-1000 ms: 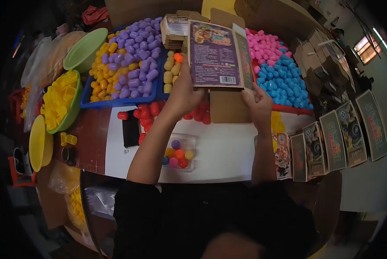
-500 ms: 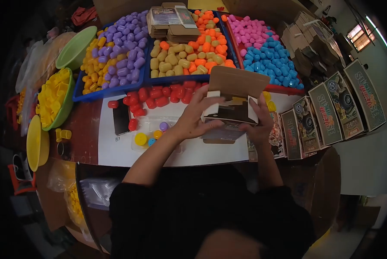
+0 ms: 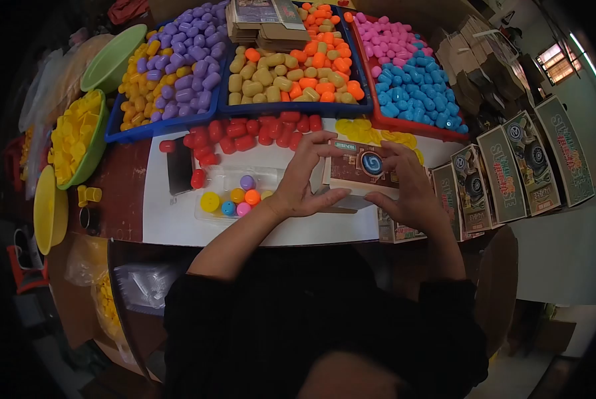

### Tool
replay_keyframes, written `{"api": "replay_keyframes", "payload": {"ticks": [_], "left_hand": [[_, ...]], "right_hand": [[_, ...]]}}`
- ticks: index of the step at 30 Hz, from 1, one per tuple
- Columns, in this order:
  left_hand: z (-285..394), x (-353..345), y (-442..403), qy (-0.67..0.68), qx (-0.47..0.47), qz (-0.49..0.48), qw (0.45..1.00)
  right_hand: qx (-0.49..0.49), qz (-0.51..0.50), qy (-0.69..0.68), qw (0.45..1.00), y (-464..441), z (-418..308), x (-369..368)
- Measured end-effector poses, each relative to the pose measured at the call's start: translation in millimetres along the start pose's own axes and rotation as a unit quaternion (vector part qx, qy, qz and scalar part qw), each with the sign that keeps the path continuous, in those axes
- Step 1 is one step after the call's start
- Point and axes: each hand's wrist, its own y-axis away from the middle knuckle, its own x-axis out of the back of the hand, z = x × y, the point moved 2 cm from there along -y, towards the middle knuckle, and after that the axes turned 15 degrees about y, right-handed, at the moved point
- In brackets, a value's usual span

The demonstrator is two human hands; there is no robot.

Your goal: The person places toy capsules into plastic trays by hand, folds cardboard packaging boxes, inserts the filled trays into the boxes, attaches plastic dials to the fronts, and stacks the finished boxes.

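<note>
From where I stand: L hand (image 3: pixel 303 183) and R hand (image 3: pixel 412 189) are apart, clamped on opp. ends of one brown printed cardboard box w/ a blue swirl emblem (image 3: pixel 351 166), just R of frame centre. The box lies directly btwn them, so neither hand is clearly nearer; L fingers curl over its L end, R fingers over its R end, thumbs low on the near side. Exact fingertip contact I can't tell.

Long axis runs approx. L–R across the frame, dipping a bit toward the R. Emblem panel faces up; a pale side faces the btm of the frame.

Just L of the L hand, centre-left: clear plastic tray (image 3: pixel 216 182) w/ small multicoloured balls (image 3: pixel 252 197). Beyond the box, toward the top: flat yellow plastic discs (image 3: pixel 361 128); L of those, shiny red plastic capsules (image 3: pixel 245 142). Near the R hand, mid-right: a row of dark printed cardboard boxes (image 3: pixel 504 176). Upper centre: blue plastic tray (image 3: pixel 291 109), tan + orange capsules inside. Upper right: red plastic tray (image 3: pixel 423 133), pink + blue ones.
</note>
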Motion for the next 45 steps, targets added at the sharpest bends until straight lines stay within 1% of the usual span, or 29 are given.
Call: {"api": "replay_keyframes", "payload": {"ticks": [2, 4, 7, 9, 11, 13, 14, 16, 17, 18, 19, 20, 21, 22, 24, 25, 26, 28, 29, 30, 32, 33, 35, 37, 39, 40, 43, 44, 45], "left_hand": [[-9.9, -8.5, 8.1, 0.151, 0.02, 0.109, 0.982], [-11.9, -16.9, 9.1, 0.154, 0.006, 0.143, 0.978], [-9.4, -25.5, 3.9, 0.193, -0.038, 0.201, 0.96], [-11.2, -25.2, 7.2, 0.231, -0.067, 0.222, 0.945], [-14.3, -19.8, 15.0, 0.043, -0.101, 0.091, 0.99], [-11.0, -12.4, 16.2, -0.029, -0.123, 0.055, 0.991], [-7.1, -9.4, 14.3, -0.104, -0.146, 0.02, 0.984], [-1.8, -3.1, 11.4, -0.126, -0.143, 0.013, 0.982], [1.8, 0.4, 9.4, -0.149, -0.144, 0.006, 0.978], [8.1, 4.8, 8.2, -0.154, -0.147, 0.007, 0.977], [13.4, 15.2, 7.8, -0.112, -0.079, 0.126, 0.983], [17.0, 26.1, 9.4, -0.065, -0.008, 0.242, 0.968], [17.0, 36.6, 12.4, -0.015, 0.1, 0.275, 0.956], [16.1, 42.2, 14.7, -0.018, 0.101, 0.277, 0.955], [7.8, 44.4, 18.0, 0.28, 0.189, 0.221, 0.915], [11.4, 44.2, 21.2, 0.294, 0.304, 0.237, 0.875], [9.3, 49.3, 21.9, 0.292, 0.304, 0.24, 0.875], [6.3, 59.4, 18.4, 0.178, 0.255, 0.088, 0.946], [16.9, 64.5, 10.5, 0.104, 0.113, 0.009, 0.988], [14.4, 67.9, 11.1, 0.104, 0.119, 0.01, 0.987], [16.8, 68.2, 13.9, -0.114, -0.013, -0.133, 0.985], [15.4, 68.8, 16.8, -0.116, -0.01, -0.132, 0.984], [13.7, 63.4, 27.9, -0.161, -0.039, -0.225, 0.96], [16.2, 57.0, 32.4, -0.178, -0.033, -0.239, 0.954], [16.0, 51.8, 37.9, -0.223, -0.01, -0.303, 0.927], [21.0, 54.1, 39.4, -0.221, -0.006, -0.304, 0.927], [25.9, 84.6, 48.1, -0.278, 0.144, -0.191, 0.93], [27.4, 94.4, 55.2, -0.279, 0.147, -0.193, 0.929], [25.3, 102.3, 63.4, -0.323, 0.239, -0.227, 0.887]], "right_hand": [[-0.003, -0.02, 0.008, 1.0, -3.9, -2.2, -3.8], [0.026, -0.059, 0.146, 0.987, -3.3, -6.6, -10.1], [0.004, -0.093, 0.2, 0.975, -2.5, -28.8, -9.7], [0.022, -0.111, 0.171, 0.979, -2.6, -27.7, -6.0], [0.036, -0.126, 0.141, 0.981, -2.6, -19.1, -3.6], [0.033, -0.072, 0.043, 0.996, -3.6, -5.5, -0.8], [0.033, -0.072, 0.042, 0.996, -5.1, -3.5, -4.5], [-0.003, -0.11, 0.162, 0.981, -4.3, -1.5, -12.5], [-0.001, -0.109, 0.162, 0.981, -3.5, -0.6, -6.9], [-0.043, -0.065, 0.085, 0.993, -3.7, 5.3, 6.1], [-0.081, -0.021, 0.007, 0.996, -4.5, 13.9, 17.1], [-0.075, -0.019, 0.007, 0.997, -0.8, 23.1, 19.7], [-0.121, 0.092, -0.178, 0.972, 9.2, 35.8, 20.7], [-0.163, 0.196, -0.354, 0.9, 21.2, 48.3, 17.3], [-0.295, 0.179, -0.401, 0.849, 46.9, 66.7, -9.5], [-0.337, 0.172, -0.416, 0.827, 57.5, 72.6, -24.6], [-0.407, 0.102, -0.346, 0.839, 61.3, 73.4, -39.6], [-0.471, 0.025, -0.273, 0.838, 67.0, 64.6, -49.2], [-0.394, 0.066, -0.305, 0.864, 64.4, 51.7, -44.5], [-0.314, 0.108, -0.335, 0.882, 63.7, 41.5, -41.2], [-0.334, 0.12, -0.284, 0.891, 75.9, 35.6, -48.7], [-0.27, 0.095, -0.183, 0.941, 78.9, 24.8, -50.5], [-0.138, 0.029, -0.029, 0.99, 64.0, -12.8, -50.0], [-0.04, -0.046, 0.022, 0.998, 38.5, -65.6, -62.0], [-0.008, -0.082, 0.018, 0.996, 23.2, -90.8, -89.4], [-0.037, -0.086, 0.041, 0.995, 19.5, -92.1, -110.4], [-0.064, -0.024, 0.066, 0.995, 7.3, -79.0, -130.8], [-0.11, -0.067, -0.029, 0.991, 6.6, -74.8, -133.4], [-0.155, -0.11, -0.124, 0.974, 7.8, -74.0, -136.6]]}}
